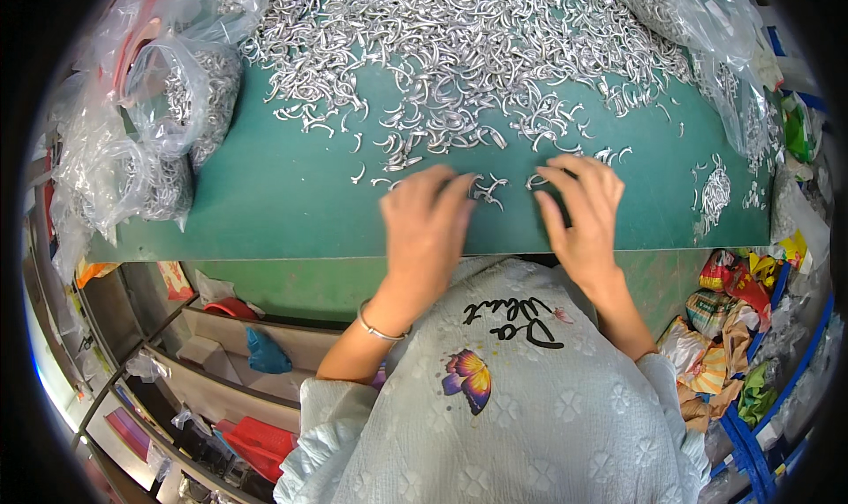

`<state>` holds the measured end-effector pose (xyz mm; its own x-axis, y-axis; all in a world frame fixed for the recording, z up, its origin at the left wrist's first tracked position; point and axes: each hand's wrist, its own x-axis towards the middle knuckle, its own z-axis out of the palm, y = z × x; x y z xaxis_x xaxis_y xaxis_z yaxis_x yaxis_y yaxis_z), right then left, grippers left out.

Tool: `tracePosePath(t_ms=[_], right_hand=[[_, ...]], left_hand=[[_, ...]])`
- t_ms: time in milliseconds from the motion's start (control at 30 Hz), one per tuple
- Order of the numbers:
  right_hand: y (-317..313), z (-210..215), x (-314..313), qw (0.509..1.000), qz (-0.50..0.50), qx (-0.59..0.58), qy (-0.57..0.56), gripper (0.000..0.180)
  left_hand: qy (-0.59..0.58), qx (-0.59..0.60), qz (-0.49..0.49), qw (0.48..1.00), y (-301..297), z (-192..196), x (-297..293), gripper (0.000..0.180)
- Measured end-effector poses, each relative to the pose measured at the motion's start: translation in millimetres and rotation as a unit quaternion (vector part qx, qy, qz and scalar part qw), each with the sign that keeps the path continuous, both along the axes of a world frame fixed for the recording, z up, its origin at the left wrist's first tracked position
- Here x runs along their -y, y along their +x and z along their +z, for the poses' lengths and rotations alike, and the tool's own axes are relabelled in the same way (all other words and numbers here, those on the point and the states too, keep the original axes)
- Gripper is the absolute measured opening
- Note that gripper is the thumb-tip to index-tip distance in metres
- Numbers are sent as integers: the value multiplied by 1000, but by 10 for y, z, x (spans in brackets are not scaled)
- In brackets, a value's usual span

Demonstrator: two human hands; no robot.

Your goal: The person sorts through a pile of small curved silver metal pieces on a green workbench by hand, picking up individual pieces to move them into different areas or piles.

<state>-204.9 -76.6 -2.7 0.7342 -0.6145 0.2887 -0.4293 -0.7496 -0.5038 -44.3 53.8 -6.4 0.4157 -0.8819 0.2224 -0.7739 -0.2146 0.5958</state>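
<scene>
Small curved silver metal pieces (442,53), hook-like in shape, lie in a large heap over the far part of the green table (291,204). My left hand (426,226) is low over the near part of the table, its fingers bent down and smeared by motion. Beside its fingertips lies a little cluster of metal pieces (488,190); whether the hand holds one is hidden. My right hand (583,211) has thumb and fingers apart. A single curved piece (534,182) is at its fingertips, not visibly gripped.
Clear plastic bags (177,98) filled with similar pieces stand at the table's left, and another large bag (698,27) lies at the far right. A small separate pile (715,190) is near the right edge. Below left are shelves with a red tray (256,447); below right, crumpled colourful packaging (715,354).
</scene>
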Motion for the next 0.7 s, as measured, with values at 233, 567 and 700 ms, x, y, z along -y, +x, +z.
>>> tracePosePath(t_ms=[233,567,700], right_hand=[[-271,-51,84,999,-42,3,-27,17],[-428,-50,154,970,-232,-11,-75,15],[-166,-6,-5,991,-124,-32,-41,19]], left_hand=[[-7,5,44,999,62,-78,-51,22],[-39,18,127,991,86,-105,-74,30],[-19,3,73,997,-107,0,-28,36]])
